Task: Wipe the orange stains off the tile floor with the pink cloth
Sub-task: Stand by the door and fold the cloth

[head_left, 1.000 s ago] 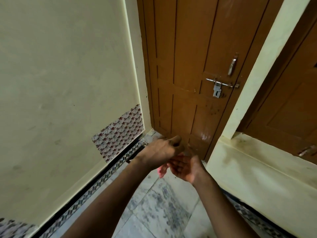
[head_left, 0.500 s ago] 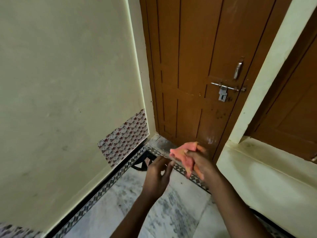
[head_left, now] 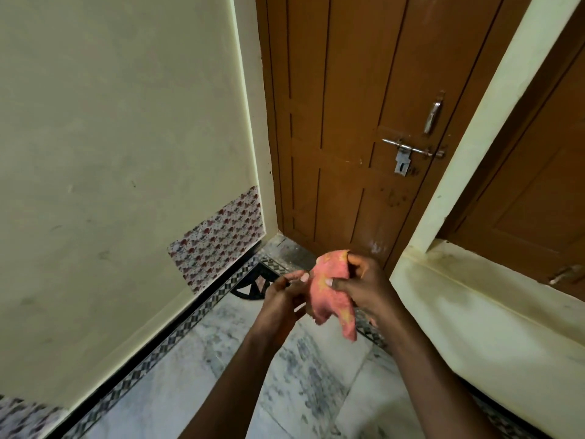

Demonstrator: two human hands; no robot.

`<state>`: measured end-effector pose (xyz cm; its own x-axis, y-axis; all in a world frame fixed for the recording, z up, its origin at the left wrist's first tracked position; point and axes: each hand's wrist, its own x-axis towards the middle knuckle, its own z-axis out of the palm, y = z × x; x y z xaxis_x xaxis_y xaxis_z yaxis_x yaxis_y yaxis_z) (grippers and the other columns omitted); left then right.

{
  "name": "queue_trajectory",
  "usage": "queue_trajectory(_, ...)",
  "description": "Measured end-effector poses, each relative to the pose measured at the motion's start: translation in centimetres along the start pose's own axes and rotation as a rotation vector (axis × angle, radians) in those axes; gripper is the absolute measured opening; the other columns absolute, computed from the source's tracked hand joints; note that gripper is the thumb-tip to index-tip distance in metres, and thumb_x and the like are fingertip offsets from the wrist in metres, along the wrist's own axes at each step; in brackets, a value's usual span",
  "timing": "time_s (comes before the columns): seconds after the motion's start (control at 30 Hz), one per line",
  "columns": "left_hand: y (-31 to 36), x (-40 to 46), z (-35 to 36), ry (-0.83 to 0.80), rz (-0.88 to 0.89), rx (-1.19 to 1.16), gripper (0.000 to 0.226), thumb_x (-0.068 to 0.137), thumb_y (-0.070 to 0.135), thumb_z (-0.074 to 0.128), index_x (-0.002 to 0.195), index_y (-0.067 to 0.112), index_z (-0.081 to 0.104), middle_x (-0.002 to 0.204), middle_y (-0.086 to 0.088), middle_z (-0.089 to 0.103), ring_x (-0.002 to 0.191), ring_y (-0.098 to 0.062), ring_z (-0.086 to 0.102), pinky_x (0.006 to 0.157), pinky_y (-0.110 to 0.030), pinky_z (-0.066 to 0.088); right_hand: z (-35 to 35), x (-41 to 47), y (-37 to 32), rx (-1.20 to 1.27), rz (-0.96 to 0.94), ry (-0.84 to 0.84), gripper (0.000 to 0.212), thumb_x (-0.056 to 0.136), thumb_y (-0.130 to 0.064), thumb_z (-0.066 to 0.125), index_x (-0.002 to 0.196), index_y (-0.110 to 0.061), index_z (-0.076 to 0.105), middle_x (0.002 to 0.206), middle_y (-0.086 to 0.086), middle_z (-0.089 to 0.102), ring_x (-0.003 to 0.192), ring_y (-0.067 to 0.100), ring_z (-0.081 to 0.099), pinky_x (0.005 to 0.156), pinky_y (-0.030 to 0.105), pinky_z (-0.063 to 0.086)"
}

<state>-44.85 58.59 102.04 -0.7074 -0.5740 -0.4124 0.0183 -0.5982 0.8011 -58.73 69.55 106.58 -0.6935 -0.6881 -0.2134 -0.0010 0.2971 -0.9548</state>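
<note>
the pink cloth (head_left: 330, 296), blotched with orange-yellow, hangs in the air above the tile floor (head_left: 196, 372), in front of the brown door (head_left: 348, 122). the right hand (head_left: 364, 285) has its grip clenched on the cloth's upper part, thumb pressed across the front. the left hand (head_left: 281, 301) is just beside it with loosely curled fingers touching the cloth's edge; i cannot tell whether it grasps anything
</note>
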Motion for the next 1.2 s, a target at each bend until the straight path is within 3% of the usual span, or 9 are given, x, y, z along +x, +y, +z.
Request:
queue_trajectory(0.13, -0.6, -0.2, 0.3, -0.011, 0.181, -0.030, 0.053, 0.082, 0.009, 0.086, 0.129, 0.015, 0.063, 0.098, -0.008, 0.078, 0.088, -0.030, 0.072, 0.076, -0.046, 0.060, -1.3, -0.4, 0.7, -0.011, 0.079, 0.092, 0.034, 0.079, 0.002, 0.088, 0.100, -0.021, 0.076, 0.098, 0.001, 0.076, 0.100, 0.027, 0.074, 0.071, 0.028, 0.055)
queue_trajectory(0.23, -1.2, -0.1, 1.0, 0.022, 0.330, 0.097, 0.040, 0.085, 0.008, 0.083, 0.122, 0.011, 0.070, 0.094, -0.014, 0.073, 0.081, -0.030, 0.063, 0.066, -0.040, 0.052, -2.5, -1.1, 1.0, 0.015, 0.099, 0.183, 0.039, 0.072, 0.006, 0.092, 0.097, -0.013, 0.068, 0.086, 0.001, 0.073, 0.084, 0.022, 0.072, 0.058, 0.024, 0.052)
queue_trajectory(0.4, -1.1, -0.1, 3.5, 0.053, 0.435, 0.323, 0.030, 0.081, -0.007, 0.083, 0.106, 0.007, 0.078, 0.102, -0.011, 0.081, 0.095, -0.022, 0.077, 0.078, -0.034, 0.064, -4.5, -1.9, 1.0, 0.059, -0.029, 0.157, 0.057, 0.069, 0.016, 0.089, 0.114, -0.011, 0.066, 0.083, 0.000, 0.073, 0.071, 0.003, 0.073, 0.060, 0.016, 0.056)
queue_trajectory(0.6, -1.4, 1.2, 6.4, 0.161, 0.694, 0.889, 0.036, 0.085, -0.001, 0.081, 0.100, 0.032, 0.078, 0.103, 0.005, 0.071, 0.092, -0.013, 0.071, 0.076, -0.026, 0.061, -8.3, -1.9, 2.0, -0.140, -0.203, 0.202, 0.029, 0.074, 0.002, 0.091, 0.079, -0.025, 0.079, 0.071, -0.027, 0.073, 0.073, -0.009, 0.068, 0.066, 0.013, 0.051)
queue_trajectory(0.77, -1.5, 2.2, 10.0, 0.125, 0.789, 0.983, 0.010, 0.090, 0.010, 0.080, 0.096, 0.017, 0.076, 0.119, 0.002, 0.050, 0.109, -0.001, 0.057, 0.088, -0.024, 0.058, -12.9, -0.9, 2.4, -0.224, -0.335, 0.168, 0.026, 0.079, -0.008, 0.089, 0.078, -0.027, 0.071, 0.100, -0.007, 0.063, 0.094, -0.006, 0.060, 0.076, 0.005, 0.044)
queue_trajectory(0.83, -1.2, 2.6, 11.8, 0.034, 0.779, 0.875, 0.008, 0.094, 0.020, 0.078, 0.095, 0.022, 0.071, 0.124, 0.003, 0.054, 0.112, 0.003, 0.057, 0.087, -0.022, 0.056, -14.9, 0.0, 2.1, -0.154, -0.325, 0.114, 0.022, 0.087, -0.012, 0.084, 0.083, -0.026, 0.068, 0.096, -0.004, 0.070, 0.090, 0.000, 0.065, 0.076, 0.016, 0.052)
queue_trajectory(1.0, -1.4, 4.6, 15.9, -0.076, 0.607, 0.638, 0.010, 0.099, 0.021, 0.072, 0.104, 0.018, 0.063, 0.098, 0.006, 0.069, 0.094, -0.014, 0.067, 0.077, -0.028, 0.054, -18.4, 2.3, 2.7, 0.029, -0.224, 0.129, 0.018, 0.091, -0.012, 0.082, 0.085, -0.022, 0.069, 0.090, 0.014, 0.073, 0.093, 0.039, 0.072, 0.079, 0.054, 0.062)
queue_trajectory(1.1, -2.5, 6.3, 17.1, -0.177, 0.456, 0.462, 0.040, 0.091, 0.012, 0.080, 0.121, 0.010, 0.054, 0.111, -0.016, 0.071, 0.100, -0.025, 0.073, 0.079, -0.038, 0.063, -19.7, 3.6, 3.8, 0.122, -0.161, 0.197, 0.018, 0.090, -0.012, 0.083, 0.082, -0.021, 0.070, 0.091, 0.018, 0.075, 0.094, 0.040, 0.074, 0.080, 0.059, 0.062)
queue_trajectory(1.2, -4.2, 9.2, 17.8, -0.222, 0.412, 0.468, 0.044, 0.086, 0.002, 0.082, 0.115, 0.016, 0.051, 0.099, -0.024, 0.068, 0.090, -0.029, 0.071, 0.074, -0.040, 0.063, -21.1, 5.1, 5.0, 0.219, -0.089, 0.270, 0.013, 0.089, -0.014, 0.084, 0.091, -0.010, 0.072, 0.093, 0.017, 0.078, 0.096, 0.037, 0.076, 0.079, 0.056, 0.063)
